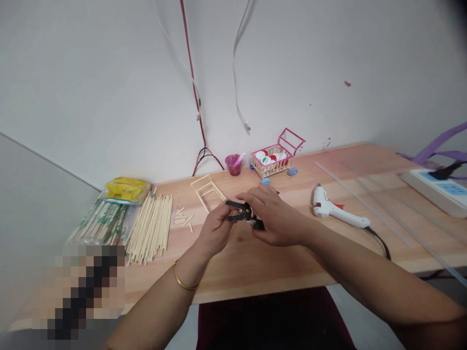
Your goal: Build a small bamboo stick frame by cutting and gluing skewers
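Observation:
Black wire-stripper pliers (239, 211) are gripped by my right hand (279, 218), whose fingers wrap over the handles. The jaws point left, toward my left hand (217, 229). My left hand is closed right at the jaws, its thumb and fingers pressed together; whatever it pinches is hidden. Just behind the hands lies a small frame of glued wooden sticks (207, 191), partly covered by my left hand. Several short cut stick pieces (184, 218) are scattered left of my left hand. Farther left a pile of long thin wooden sticks (150, 228) is spread on the table.
Wrapped stick bundles (98, 221) and a yellow packet (127, 189) are at the left. Toward the wall stand a pink cup (233, 165) and a miniature cart (273, 165) with blue wheels. A white glue gun (341, 211), clear rods (365, 204) and a power strip (438, 192) lie right.

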